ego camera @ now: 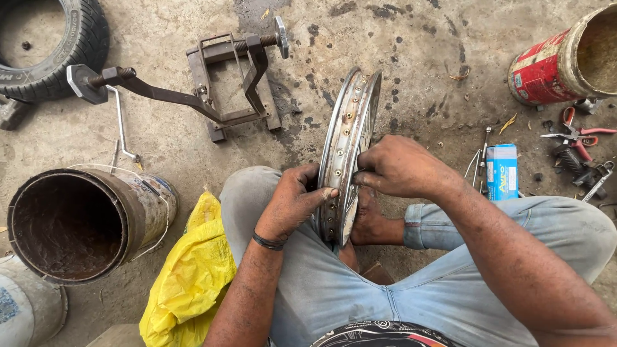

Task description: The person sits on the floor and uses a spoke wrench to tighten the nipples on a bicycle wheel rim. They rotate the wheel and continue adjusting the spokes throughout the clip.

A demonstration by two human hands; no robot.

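Note:
A chrome wheel rim [352, 112] with a row of spoke holes stands upright on edge between my knees. My left hand [292, 202] grips the rim's near left side, its thumb pressed on the outer band. On the other side, my right hand [398, 167] pinches the rim's right edge with its fingertips; whether a small part sits between those fingers is hidden. A bare foot [369, 222] rests behind the rim's lower edge. I sit on the concrete floor in light jeans.
A metal truing stand [225, 83] lies ahead. A rusty open drum [71, 225] and a yellow bag [193, 270] lie on the left, a tyre [61, 45] top left. On the right are a red can [559, 61], a blue box [502, 171], loose spokes and red pliers [578, 138].

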